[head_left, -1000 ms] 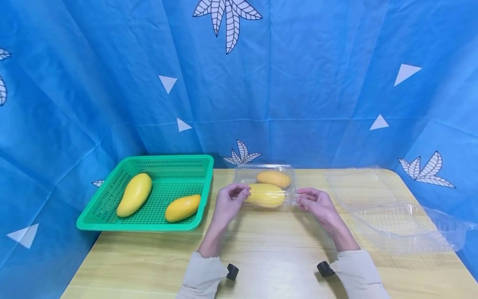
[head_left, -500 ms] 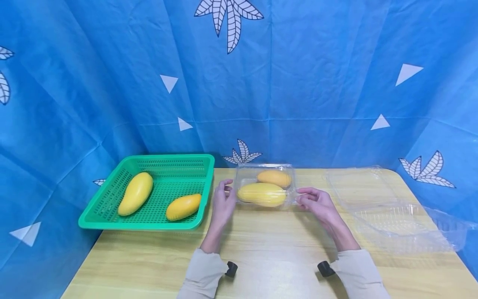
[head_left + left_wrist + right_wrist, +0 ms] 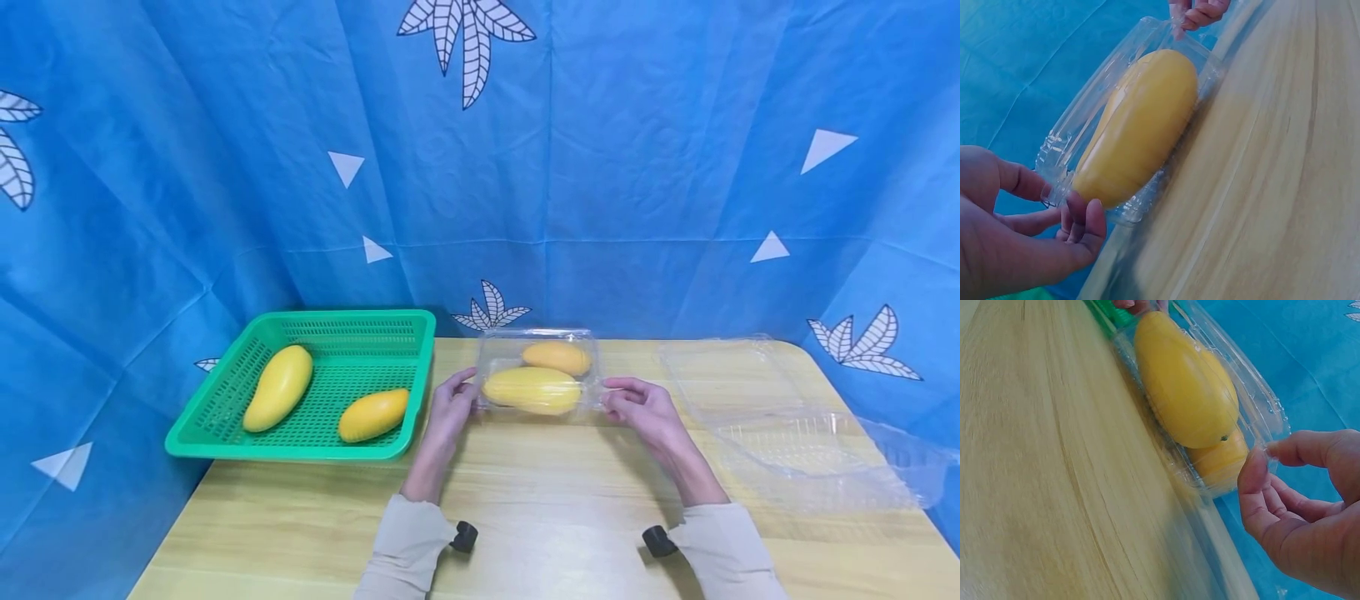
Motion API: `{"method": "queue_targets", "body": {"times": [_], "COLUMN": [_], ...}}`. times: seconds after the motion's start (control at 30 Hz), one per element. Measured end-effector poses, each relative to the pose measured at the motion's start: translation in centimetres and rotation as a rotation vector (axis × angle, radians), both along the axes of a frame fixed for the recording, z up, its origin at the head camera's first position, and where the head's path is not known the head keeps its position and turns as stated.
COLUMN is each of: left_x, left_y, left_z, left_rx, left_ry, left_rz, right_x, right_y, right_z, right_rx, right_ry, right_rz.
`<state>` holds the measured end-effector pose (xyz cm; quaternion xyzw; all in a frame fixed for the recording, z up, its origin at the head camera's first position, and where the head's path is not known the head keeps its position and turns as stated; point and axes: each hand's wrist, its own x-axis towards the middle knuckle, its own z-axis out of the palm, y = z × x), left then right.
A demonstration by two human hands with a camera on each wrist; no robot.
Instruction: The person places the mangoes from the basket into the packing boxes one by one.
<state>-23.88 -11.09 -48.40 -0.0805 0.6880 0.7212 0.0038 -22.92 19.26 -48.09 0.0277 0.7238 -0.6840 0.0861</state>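
A clear plastic clamshell box [image 3: 501, 344] stands at the table's back edge, its lid folded down over two mangoes. The larger yellow mango [image 3: 534, 390] lies along the front, and a smaller orange mango [image 3: 557, 357] lies behind it. My left hand [image 3: 450, 408] is at the box's front left corner, thumb and fingertips pinching its edge in the left wrist view. At the front right corner, my right hand [image 3: 1297, 500] pinches the plastic rim between thumb and index finger.
Left of the box, a green basket [image 3: 292, 452] holds a yellow mango [image 3: 278, 388] and an orange-yellow mango [image 3: 373, 415]. Another clear clamshell [image 3: 825, 471] lies open on the right of the wooden table [image 3: 555, 517]. A blue curtain [image 3: 637, 167] hangs behind.
My left hand has let go of the box's front middle-left part, moved left, and now takes hold of the front left corner. The right hand stays at its corner.
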Motion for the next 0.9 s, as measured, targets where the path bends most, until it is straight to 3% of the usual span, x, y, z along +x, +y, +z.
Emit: {"method": "queue_targets", "body": {"times": [0.3, 0.6, 0.73, 0.9], "left_x": [-0.1, -0.1, 0.0, -0.1], "left_y": [-0.7, -1.3, -1.4, -1.8], "left_z": [-0.1, -0.4, -0.4, -0.8], "left_rx": [0.095, 0.065, 0.07, 0.1], "left_ry": [-0.026, -0.043, -0.039, -0.028], "left_rz": [-0.052, -0.074, -0.079, -0.088], "right_x": [0.1, 0.6, 1.1, 1.9], "right_y": [0.2, 0.8, 0.9, 0.2], "right_z": [-0.1, 0.3, 1.1, 2.7], "right_rx": [0.045, 0.104, 0.245, 0.458], "right_ry": [0.017, 0.06, 0.147, 0.288], "right_rz": [-0.005, 0.056, 0.021, -0.108]}}
